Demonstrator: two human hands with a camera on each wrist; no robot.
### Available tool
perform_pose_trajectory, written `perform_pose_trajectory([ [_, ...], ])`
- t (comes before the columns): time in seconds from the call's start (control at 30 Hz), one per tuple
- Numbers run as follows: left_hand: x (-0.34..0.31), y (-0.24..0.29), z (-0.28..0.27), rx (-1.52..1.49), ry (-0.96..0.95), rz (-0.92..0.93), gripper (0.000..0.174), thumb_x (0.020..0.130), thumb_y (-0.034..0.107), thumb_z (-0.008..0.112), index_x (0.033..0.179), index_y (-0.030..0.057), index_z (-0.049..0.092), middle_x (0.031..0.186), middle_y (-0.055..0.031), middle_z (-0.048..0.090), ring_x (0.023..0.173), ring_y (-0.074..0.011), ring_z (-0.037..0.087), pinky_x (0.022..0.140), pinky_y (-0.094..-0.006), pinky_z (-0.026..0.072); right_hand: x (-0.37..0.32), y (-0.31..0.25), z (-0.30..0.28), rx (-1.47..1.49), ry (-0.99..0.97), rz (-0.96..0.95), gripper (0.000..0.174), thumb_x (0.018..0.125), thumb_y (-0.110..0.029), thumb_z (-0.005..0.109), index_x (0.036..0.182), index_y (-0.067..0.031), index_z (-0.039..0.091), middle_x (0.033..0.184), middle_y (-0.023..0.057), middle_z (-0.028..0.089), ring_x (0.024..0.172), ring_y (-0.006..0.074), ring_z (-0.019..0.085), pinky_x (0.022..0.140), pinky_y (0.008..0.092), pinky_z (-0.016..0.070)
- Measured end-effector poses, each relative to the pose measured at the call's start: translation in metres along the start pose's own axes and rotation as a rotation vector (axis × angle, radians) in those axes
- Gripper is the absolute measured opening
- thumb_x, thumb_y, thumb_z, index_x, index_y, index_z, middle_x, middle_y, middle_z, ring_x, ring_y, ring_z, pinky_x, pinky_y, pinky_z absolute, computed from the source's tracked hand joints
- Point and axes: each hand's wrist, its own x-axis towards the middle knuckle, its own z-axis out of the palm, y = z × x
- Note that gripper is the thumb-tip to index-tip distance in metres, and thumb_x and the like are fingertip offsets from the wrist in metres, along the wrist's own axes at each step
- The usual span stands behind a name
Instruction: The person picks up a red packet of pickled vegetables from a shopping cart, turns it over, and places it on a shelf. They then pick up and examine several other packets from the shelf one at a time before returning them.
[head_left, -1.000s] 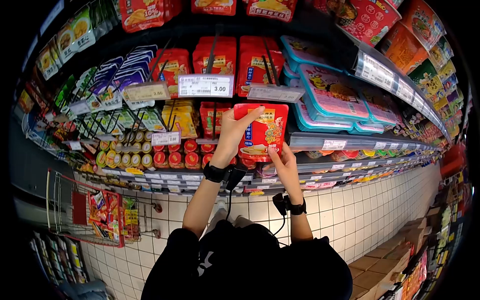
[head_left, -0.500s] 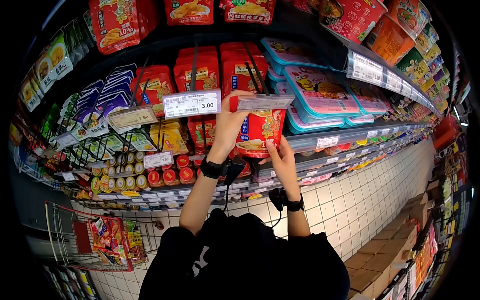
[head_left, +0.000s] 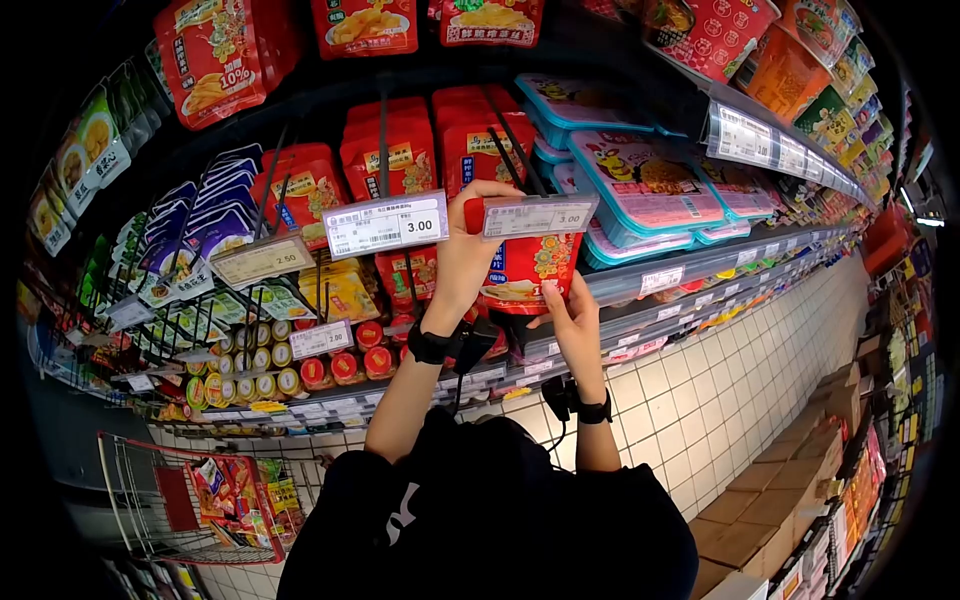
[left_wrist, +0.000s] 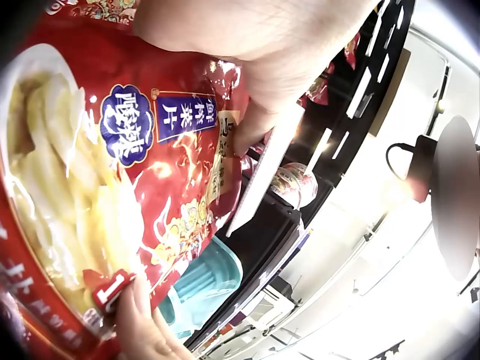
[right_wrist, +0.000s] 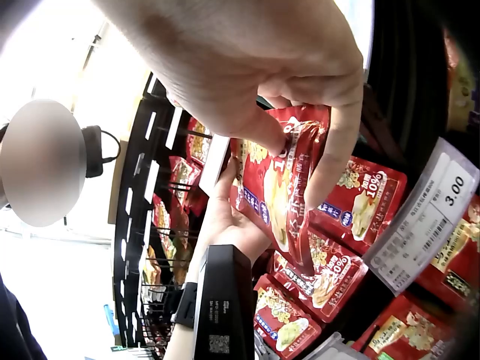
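Note:
A red pickle packet (head_left: 530, 265) with gold and blue printing hangs between my two hands, just in front of the shelf. My left hand (head_left: 462, 255) grips its upper left side, with the thumb over the front in the left wrist view. Low on the packet's right edge, my right hand (head_left: 577, 325) pinches it between thumb and fingers, as the right wrist view (right_wrist: 315, 82) also shows. A grey-framed price tag (head_left: 540, 216) covers the packet's top and part of the left fingers in the head view. Matching red packets (head_left: 480, 135) hang on the hook behind.
Blue trays with pink lids (head_left: 645, 180) are stacked right of the packet. Another price tag (head_left: 388, 225) juts out left of my left hand. Red-lidded jars (head_left: 345, 365) stand below. A shopping cart (head_left: 190, 500) with goods is at lower left, cardboard boxes (head_left: 770, 490) at lower right.
The packet and both hands have moved in toward the shelf, so its top is behind the price tag. My left thumb was on the packet's front in plain view before. The head view has shifted.

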Motion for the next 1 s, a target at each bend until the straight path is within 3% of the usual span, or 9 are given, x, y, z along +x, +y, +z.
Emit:
perform_pose_trajectory([
  [0.23, 0.009, 0.002, 0.0, -0.013, -0.042, -0.001, 0.021, 0.084, 0.005, 0.063, 0.104, 0.0019, 0.06, 0.098, -0.005, 0.065, 0.09, -0.0108, 0.062, 0.078, -0.0235, 0.0493, 0.008, 0.003, 0.004, 0.027, 0.02, -0.002, 0.026, 0.095, -0.019, 0.052, 0.113, -0.0009, 0.051, 0.097, 0.0054, 0.06, 0.079, 0.0091, 0.058, 0.056, 0.0229, 0.0531],
  [0.43, 0.021, 0.0, -0.007, -0.11, 0.056, -0.194, 0.019, 0.088, 0.016, 0.062, 0.101, 0.0017, 0.064, 0.085, -0.0025, 0.066, 0.076, -0.0068, 0.062, 0.071, -0.0205, 0.049, 0.016, 0.011, 0.019, 0.019, 0.082, 0.017, 0.025, 0.097, -0.022, 0.047, 0.111, -0.0011, 0.05, 0.095, 0.0057, 0.06, 0.071, 0.0076, 0.057, 0.051, 0.0206, 0.0491],
  [0.53, 0.027, -0.007, -0.016, -0.072, 0.05, -0.169, 0.023, 0.087, 0.019, 0.064, 0.101, 0.0006, 0.065, 0.092, -0.0068, 0.066, 0.086, -0.0077, 0.06, 0.079, -0.0214, 0.0462, 0.024, 0.018, 0.027, -0.02, 0.118, -0.023, 0.025, 0.097, -0.022, 0.046, 0.113, -0.0012, 0.048, 0.095, 0.0066, 0.06, 0.07, 0.0074, 0.056, 0.051, 0.0206, 0.0483],
  [0.6, 0.033, -0.01, -0.019, -0.014, 0.08, -0.172, 0.022, 0.087, 0.017, 0.063, 0.1, -0.0003, 0.066, 0.093, -0.0071, 0.066, 0.087, -0.0082, 0.061, 0.08, -0.0219, 0.0462, 0.033, 0.027, 0.03, -0.041, 0.124, -0.04, 0.028, 0.097, -0.021, 0.047, 0.116, -0.0014, 0.045, 0.096, 0.0079, 0.06, 0.074, 0.0079, 0.057, 0.055, 0.02, 0.0477],
  [0.67, 0.037, -0.013, -0.02, 0.067, 0.085, -0.099, 0.019, 0.089, 0.016, 0.062, 0.102, 0.0018, 0.065, 0.091, -0.0034, 0.066, 0.079, -0.0058, 0.061, 0.067, -0.0188, 0.0482, 0.043, 0.041, 0.031, -0.191, 0.172, -0.266, 0.032, 0.097, -0.021, 0.048, 0.121, -0.0016, 0.041, 0.101, 0.0097, 0.059, 0.08, 0.0087, 0.057, 0.058, 0.0194, 0.047],
  [0.7, 0.038, -0.011, -0.02, 0.069, 0.085, -0.1, 0.019, 0.089, 0.016, 0.062, 0.102, 0.0018, 0.065, 0.091, -0.0034, 0.066, 0.079, -0.0058, 0.061, 0.067, -0.0188, 0.0482, 0.043, 0.041, 0.033, -0.127, 0.159, -0.227, 0.035, 0.096, -0.021, 0.049, 0.124, -0.0017, 0.039, 0.107, 0.0117, 0.057, 0.085, 0.0093, 0.057, 0.06, 0.0186, 0.0461],
  [0.8, 0.041, -0.009, -0.019, 0.075, 0.077, -0.105, 0.02, 0.088, 0.016, 0.062, 0.103, 0.0017, 0.065, 0.096, -0.0046, 0.065, 0.085, -0.0074, 0.061, 0.074, -0.0204, 0.0476, 0.047, 0.038, 0.038, -0.144, 0.181, -0.18, 0.035, 0.096, -0.021, 0.049, 0.124, -0.0016, 0.038, 0.108, 0.0116, 0.057, 0.079, 0.0077, 0.056, 0.058, 0.0189, 0.0456],
  [0.9, 0.051, -0.012, -0.02, 0.151, 0.081, -0.025, 0.021, 0.087, 0.015, 0.063, 0.104, 0.0015, 0.064, 0.1, -0.0063, 0.065, 0.096, -0.0103, 0.058, 0.09, -0.0241, 0.0417, 0.057, 0.031, 0.045, -0.109, 0.203, -0.214, 0.035, 0.096, -0.021, 0.049, 0.123, -0.0019, 0.038, 0.104, 0.0098, 0.057, 0.071, 0.0063, 0.054, 0.056, 0.0191, 0.045],
  [1.0, 0.06, -0.021, -0.023, 0.17, 0.102, 0.051, 0.021, 0.087, 0.015, 0.064, 0.103, 0.0013, 0.064, 0.101, -0.0058, 0.065, 0.096, -0.0099, 0.058, 0.089, -0.0236, 0.0422, 0.069, 0.042, 0.037, -0.173, 0.147, -0.131, 0.038, 0.096, -0.021, 0.05, 0.126, -0.0024, 0.036, 0.103, 0.0095, 0.057, 0.063, 0.0046, 0.051, 0.052, 0.0181, 0.0431],
])
